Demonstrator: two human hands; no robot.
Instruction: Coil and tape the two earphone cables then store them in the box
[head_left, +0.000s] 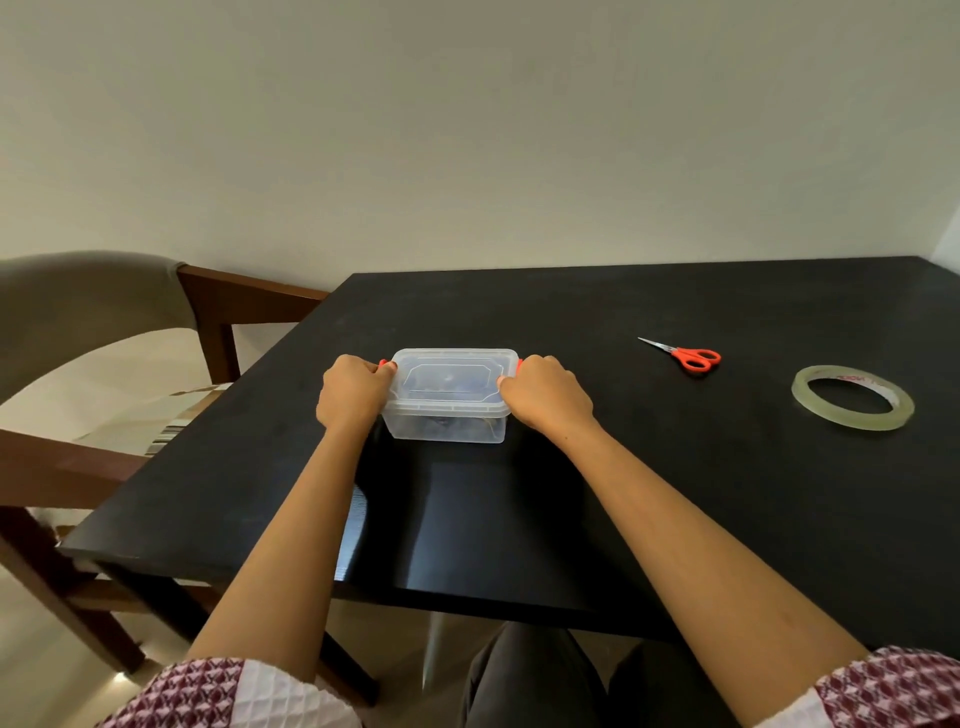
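A clear rectangular plastic box stood on the black worktop, square in front of the person, with its see-through lid seated on top. The left hand gripped the box's left end and the right hand its right end. Both hands had their fingers curled over the lid's edge, with the thumbs towards the near side. A small orange-red clip showed just beside the left fingers, and another orange-red clip peeped out at the right end. The symmetric hold probably served to press both latches at once while keeping the light box from sliding.

Dark shapes lay at the bottom of the box, blurred by the plastic. They were likely the earphone cables, though coils or tape on them could not be made out. With the lid on, the task looked close to done, with only the clips to be secured.

The orange-handled scissors lay closed to the right of the box, well apart from it. The roll of clear adhesive tape lay flat further right, both set clear of the closing. A wooden chair with a beige back stood left of the box, off the worktop.
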